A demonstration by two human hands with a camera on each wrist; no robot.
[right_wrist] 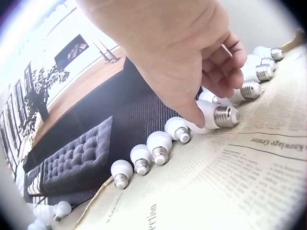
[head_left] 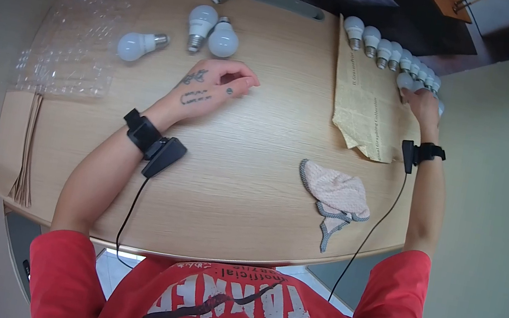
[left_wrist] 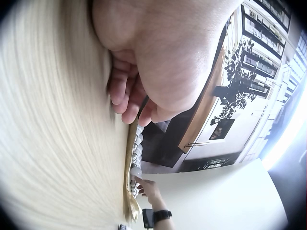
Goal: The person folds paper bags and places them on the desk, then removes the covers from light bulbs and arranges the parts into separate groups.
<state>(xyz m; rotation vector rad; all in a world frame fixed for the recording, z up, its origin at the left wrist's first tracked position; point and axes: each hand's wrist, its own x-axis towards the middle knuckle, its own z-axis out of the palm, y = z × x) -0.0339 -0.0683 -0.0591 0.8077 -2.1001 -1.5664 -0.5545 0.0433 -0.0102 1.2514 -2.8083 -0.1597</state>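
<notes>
on the paper (head_left: 367,104), the right grip (head_left: 424,108) pinches a bulb (right_wrist: 213,115). left of the paper, the left grip (head_left: 211,89) is released.

A pink cloth (head_left: 336,190) with grey edge lies crumpled on the table (head_left: 229,188), toward the front. Clear bubble wrap (head_left: 78,39) is spread at the left side, and folded brown paper (head_left: 12,140) lies at the near left corner. Behind, there are a dark tufted sofa (right_wrist: 79,155) and a leafy plant (right_wrist: 42,103). A pale wall (head_left: 500,155) stands at right.
</notes>
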